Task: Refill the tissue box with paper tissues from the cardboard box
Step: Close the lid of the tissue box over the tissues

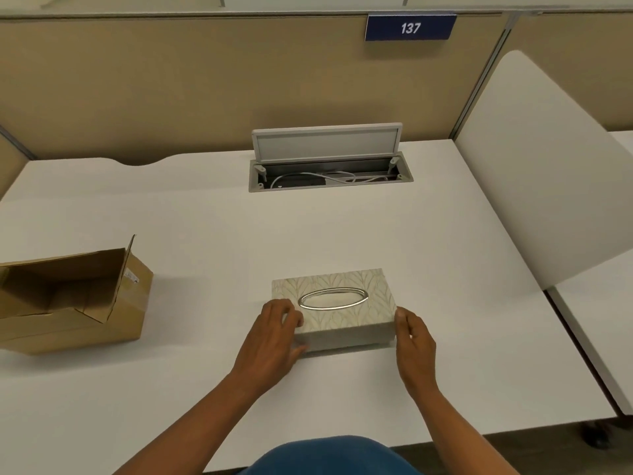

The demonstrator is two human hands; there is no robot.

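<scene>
White desk (205, 217); cardboard box (72, 299) open at far left, well apart. Tissue box (334, 308) sits centre, lid on. Left hand (274, 341) and right hand (414, 341) loosely cup its ends, fingers half-curled. Squeeze evenly and lift the cover straight up.

Both forearms extended forward, left hand (270, 337) and right hand (412, 341) facing inward, fingers loosely curled

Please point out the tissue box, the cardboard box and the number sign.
Patterned beige tissue box (342, 317): head view, top face.
Open brown cardboard box (113, 313): head view, front wall.
Blue number sign (410, 27): head view, digits.
</scene>
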